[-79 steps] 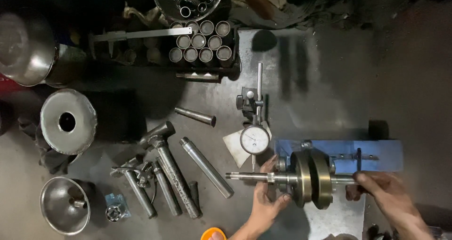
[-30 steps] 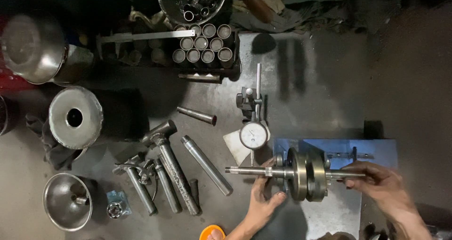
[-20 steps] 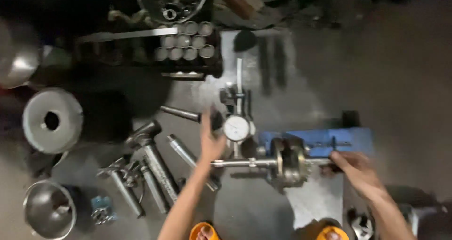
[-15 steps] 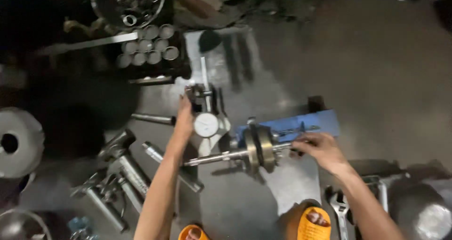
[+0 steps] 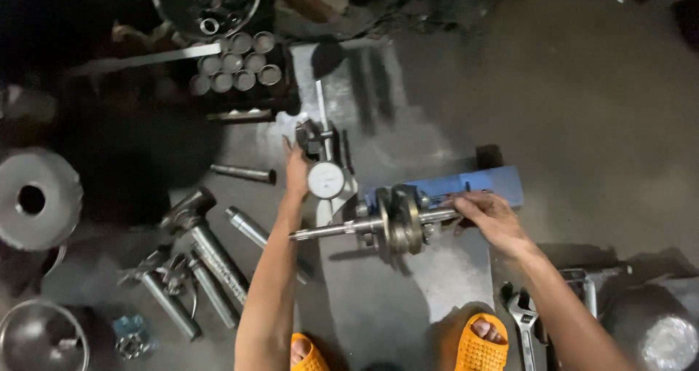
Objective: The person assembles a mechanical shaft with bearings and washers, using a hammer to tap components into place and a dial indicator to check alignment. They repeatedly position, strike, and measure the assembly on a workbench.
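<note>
A metal crankshaft (image 5: 393, 225) with two round webs lies across a blue stand (image 5: 466, 185) on the grey floor. My right hand (image 5: 488, 214) grips the shaft's right end. My left hand (image 5: 296, 173) reaches forward and rests against the left side of a round white dial gauge (image 5: 325, 179) on its dark upright stand (image 5: 318, 134); its fingers are partly hidden behind the gauge. The crankshaft's left end pokes out past my left forearm.
Steel rods and tubes (image 5: 211, 258) lie at the left, with a round metal drum (image 5: 33, 196) and a bowl (image 5: 40, 338). Several short cylinders (image 5: 237, 61) stand at the back. A wrench (image 5: 524, 320) lies by my orange sandals (image 5: 480, 342).
My left hand left the crankshaft's left end and moved forward to the dial gauge. My right hand stayed on the right end. The camera view swung to the right.
</note>
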